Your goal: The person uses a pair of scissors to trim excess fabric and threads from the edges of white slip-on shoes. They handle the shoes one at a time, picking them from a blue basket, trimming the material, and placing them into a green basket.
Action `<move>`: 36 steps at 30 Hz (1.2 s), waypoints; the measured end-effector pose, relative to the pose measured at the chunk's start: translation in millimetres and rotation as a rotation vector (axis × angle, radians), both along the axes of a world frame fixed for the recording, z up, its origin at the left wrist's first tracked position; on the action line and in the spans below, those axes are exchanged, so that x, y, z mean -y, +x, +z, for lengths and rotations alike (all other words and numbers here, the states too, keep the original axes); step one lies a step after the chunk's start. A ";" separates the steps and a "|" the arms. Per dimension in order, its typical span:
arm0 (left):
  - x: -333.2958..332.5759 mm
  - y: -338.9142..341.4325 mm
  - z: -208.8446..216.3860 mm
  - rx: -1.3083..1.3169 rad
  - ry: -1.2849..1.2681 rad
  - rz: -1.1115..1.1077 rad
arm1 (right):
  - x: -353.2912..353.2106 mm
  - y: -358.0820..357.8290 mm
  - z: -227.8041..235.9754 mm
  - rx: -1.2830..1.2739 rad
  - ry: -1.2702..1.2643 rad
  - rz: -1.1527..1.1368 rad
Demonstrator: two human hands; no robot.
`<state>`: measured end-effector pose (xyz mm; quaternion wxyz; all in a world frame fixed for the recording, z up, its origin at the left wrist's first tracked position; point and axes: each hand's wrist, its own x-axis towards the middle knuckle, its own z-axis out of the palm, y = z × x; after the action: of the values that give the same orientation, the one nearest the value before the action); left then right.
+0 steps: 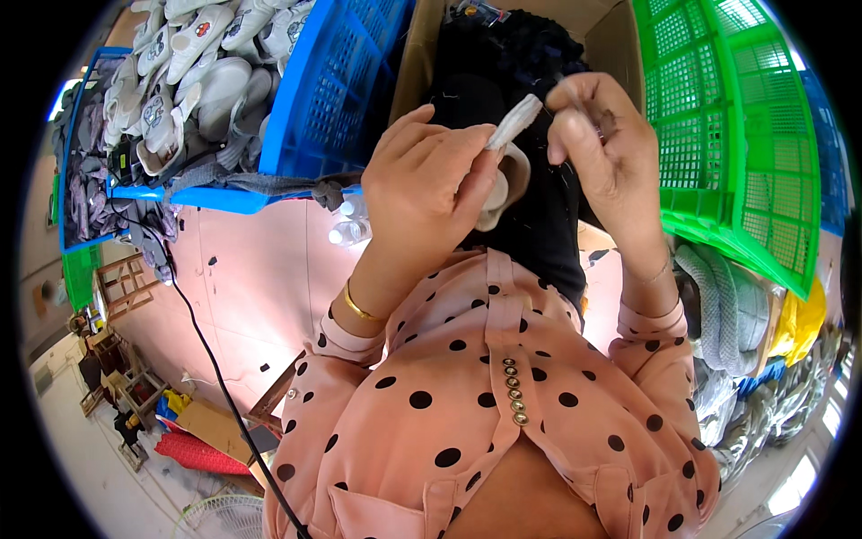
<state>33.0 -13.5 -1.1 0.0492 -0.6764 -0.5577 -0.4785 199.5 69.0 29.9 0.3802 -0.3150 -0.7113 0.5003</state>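
Over my lap, my left hand (431,175) is closed around a small off-white fabric shoe (514,184). A white padded edge or strap of it sticks up between thumb and forefinger, and the rest is partly hidden by the fingers. Just to the right, my right hand (612,148) is raised apart from the shoe. Its thumb and forefinger are bent together in a pinch; something thin, perhaps thread, may be there, but I cannot make it out.
A cardboard box (620,45) with dark fluffy material stands ahead. At left, a blue crate (332,85) is heaped with small white shoes (220,94). Green crates (718,135) stand at right. Plastic bottles (348,234) and a black cable (202,332) lie left of my body.
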 end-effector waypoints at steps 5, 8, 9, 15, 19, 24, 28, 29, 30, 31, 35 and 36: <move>-1.9 12.8 -4.9 -0.223 0.123 0.085 | 6.1 -0.3 3.0 0.185 -0.044 0.011; 0.3 13.1 -6.6 -0.128 0.099 0.019 | -3.9 3.9 -4.7 0.190 0.017 0.017; 1.6 8.8 -5.4 -0.019 0.057 -0.057 | -9.2 6.3 -6.9 0.179 0.020 0.029; -4.6 8.2 9.4 0.542 -0.255 -0.139 | -24.1 17.6 -13.2 0.028 -0.186 0.287; 2.1 5.5 15.5 0.842 -0.600 -0.301 | -17.7 13.4 -8.2 -0.018 -0.182 0.258; 5.1 2.9 15.8 1.049 -0.547 -0.218 | -19.5 22.8 -15.2 0.143 0.241 0.012; 6.0 2.1 18.1 1.130 -0.528 -0.191 | -3.8 24.8 -6.1 0.330 0.492 -0.062; 6.0 2.6 19.0 1.137 -0.523 -0.184 | -2.0 25.4 -6.2 0.386 0.550 -0.077; 6.0 3.2 19.6 1.144 -0.517 -0.178 | -0.6 25.8 -6.3 0.441 0.607 -0.091; 6.0 3.5 19.9 1.152 -0.512 -0.173 | 0.5 24.6 -5.4 0.460 0.638 -0.107; 6.7 4.1 20.0 1.220 -0.527 -0.142 | 3.3 21.3 -2.3 0.502 0.786 -0.146; 6.9 4.1 20.4 1.235 -0.527 -0.138 | 2.6 20.1 -4.4 0.485 0.827 -0.140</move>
<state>37.1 -20.3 19.3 -0.4760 -0.3021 -0.5373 -0.6273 219.5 66.4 25.5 0.3294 -0.2919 -0.8958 0.0609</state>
